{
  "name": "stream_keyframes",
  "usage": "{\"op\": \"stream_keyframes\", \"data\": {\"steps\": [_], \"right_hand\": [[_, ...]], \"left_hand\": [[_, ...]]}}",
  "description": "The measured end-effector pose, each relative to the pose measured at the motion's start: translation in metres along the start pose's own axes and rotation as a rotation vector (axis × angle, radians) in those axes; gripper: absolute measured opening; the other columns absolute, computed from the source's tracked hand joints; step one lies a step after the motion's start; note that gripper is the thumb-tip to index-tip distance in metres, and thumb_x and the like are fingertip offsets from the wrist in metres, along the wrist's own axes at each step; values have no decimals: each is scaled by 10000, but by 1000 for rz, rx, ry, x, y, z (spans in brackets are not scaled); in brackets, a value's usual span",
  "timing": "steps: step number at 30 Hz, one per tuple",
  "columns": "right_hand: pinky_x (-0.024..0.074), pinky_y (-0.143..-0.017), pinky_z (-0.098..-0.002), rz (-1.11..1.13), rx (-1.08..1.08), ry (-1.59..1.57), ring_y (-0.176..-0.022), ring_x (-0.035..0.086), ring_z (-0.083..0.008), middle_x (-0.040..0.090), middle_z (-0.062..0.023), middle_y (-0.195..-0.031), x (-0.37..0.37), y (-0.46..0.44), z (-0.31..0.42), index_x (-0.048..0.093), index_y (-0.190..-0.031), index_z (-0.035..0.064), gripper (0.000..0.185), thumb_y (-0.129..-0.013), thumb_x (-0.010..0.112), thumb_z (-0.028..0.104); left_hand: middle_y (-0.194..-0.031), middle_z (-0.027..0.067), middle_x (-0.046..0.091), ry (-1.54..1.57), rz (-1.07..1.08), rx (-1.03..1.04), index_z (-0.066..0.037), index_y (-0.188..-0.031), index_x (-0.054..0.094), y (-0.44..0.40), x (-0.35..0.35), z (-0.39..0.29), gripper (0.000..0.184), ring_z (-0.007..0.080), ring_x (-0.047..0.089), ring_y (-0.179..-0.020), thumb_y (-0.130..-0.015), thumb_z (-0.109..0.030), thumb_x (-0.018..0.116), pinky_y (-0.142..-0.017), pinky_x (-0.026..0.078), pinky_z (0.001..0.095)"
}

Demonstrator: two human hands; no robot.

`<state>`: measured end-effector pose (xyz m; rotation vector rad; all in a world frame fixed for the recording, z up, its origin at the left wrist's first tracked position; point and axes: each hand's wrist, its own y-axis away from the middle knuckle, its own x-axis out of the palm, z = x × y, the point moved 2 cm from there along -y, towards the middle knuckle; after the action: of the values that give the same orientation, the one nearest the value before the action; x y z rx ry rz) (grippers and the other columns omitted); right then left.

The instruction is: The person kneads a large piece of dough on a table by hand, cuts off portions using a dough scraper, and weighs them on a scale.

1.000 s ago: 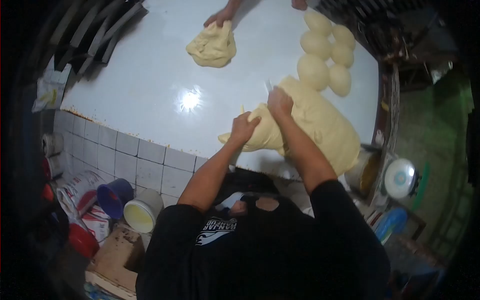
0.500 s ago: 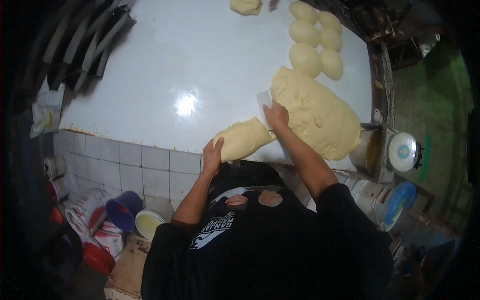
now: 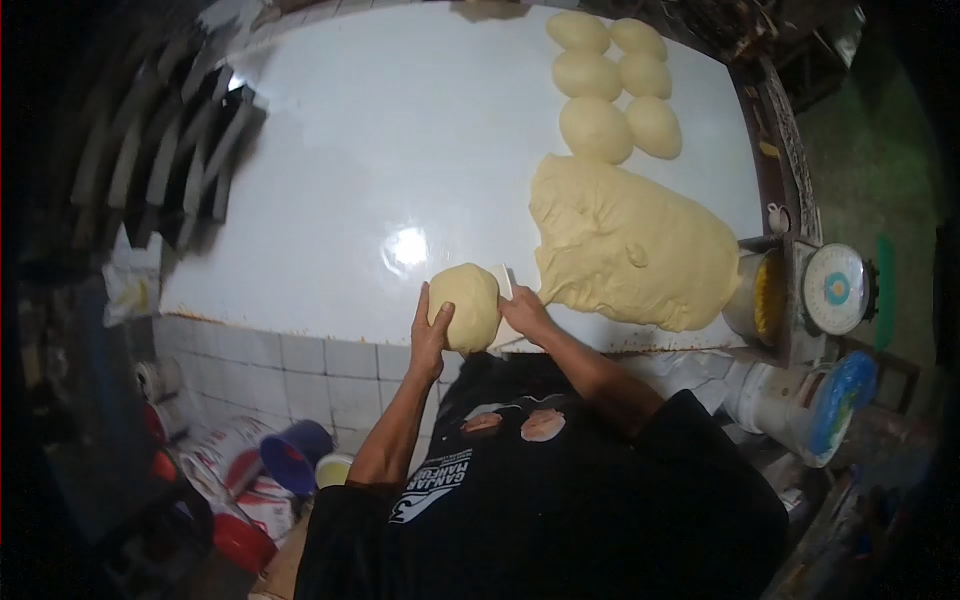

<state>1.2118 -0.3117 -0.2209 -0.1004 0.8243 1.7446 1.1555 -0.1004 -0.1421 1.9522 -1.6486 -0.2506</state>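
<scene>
A bakery kitchen, shown by rounded dough pieces on a white desk beside a dial scale.

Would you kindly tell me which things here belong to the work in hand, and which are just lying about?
In use, it seems:
- dough piece, between both hands
- flat white scraper, in the right hand
- large dough mass
- six dough rounds

Apparently just nearby:
- purple bucket
- red container
</scene>
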Motion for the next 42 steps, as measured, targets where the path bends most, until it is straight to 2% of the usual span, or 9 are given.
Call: {"op": "stream_keyframes", "data": {"steps": [3,8,17,24,26,31,33,38,42], "right_hand": [[553,-771,-332,165,168,-643,-853,707,-189,745,-83,-983,-64,25,14,696,-1180,-14,354,-947,697,254],[612,-804,-379,-94,98,-1435,-898,731,-195,730,-59,-1044,-206,67,-32,649,-1261,47,364,-951,704,228],[591,-858,-395,-551,-2,-1485,-968,711,-203,720,-65,-1100,-353,189,-149,646,-1260,50,370,-953,721,242],[541,-914,-405,-810,-183,-1327,-1031,680,-207,711,-73,-1140,-338,242,-174,648,-1288,41,420,-972,704,312],[522,-938,-420,-773,93,-1368,-1033,671,-211,708,-60,-1126,-333,226,-202,648,-1301,54,430,-950,728,290],[541,-888,-397,-775,159,-1390,-982,674,-181,709,-36,-1095,-322,227,-214,674,-1233,55,390,-930,763,283],[549,-860,-384,-774,125,-1379,-955,680,-175,714,-32,-1071,-310,225,-218,678,-1217,56,369,-943,751,292],[558,-791,-336,-737,62,-1256,-900,689,-146,722,-27,-1013,-334,228,-168,683,-1189,43,324,-997,690,303],[545,-780,-316,-683,21,-1208,-905,677,-124,718,-31,-1027,-317,218,-140,671,-1217,11,359,-1011,671,305]], "left_hand": [[-1588,169,404,157,216,-64,-49,-1629,221,-24,28,-31,716,318,474,-1409,-1048,-261,582,-1121,464,458],[-1596,148,402,354,618,-63,-69,-1606,290,-53,208,-106,711,311,456,-1430,-1034,-362,595,-1161,425,488],[-1531,133,468,-2,1257,144,-103,-1574,343,25,664,-244,690,301,509,-1379,-1015,-383,635,-1109,480,489],[-1431,202,518,10,1477,-51,13,-1566,234,108,922,-176,798,314,595,-1242,-977,-220,720,-1028,528,486],[-1266,178,659,-155,1430,10,-34,-1360,583,97,969,-127,490,314,662,-1141,-1031,-395,611,-1024,523,488],[-1364,284,589,-881,1425,1000,-65,-1419,595,106,958,-161,683,397,618,-1217,-1002,-602,533,-1015,507,477],[-1394,300,571,-1326,875,1671,-87,-1440,576,109,931,-189,704,402,590,-1272,-993,-628,516,-1048,488,478],[-1357,265,602,-471,936,1451,7,-1423,541,18,786,-207,522,373,625,-1203,-997,-272,654,-1023,489,463],[-1031,166,704,-754,830,1091,30,-1259,646,-67,498,-111,302,212,655,-877,-999,-123,635,-811,522,339]]}}
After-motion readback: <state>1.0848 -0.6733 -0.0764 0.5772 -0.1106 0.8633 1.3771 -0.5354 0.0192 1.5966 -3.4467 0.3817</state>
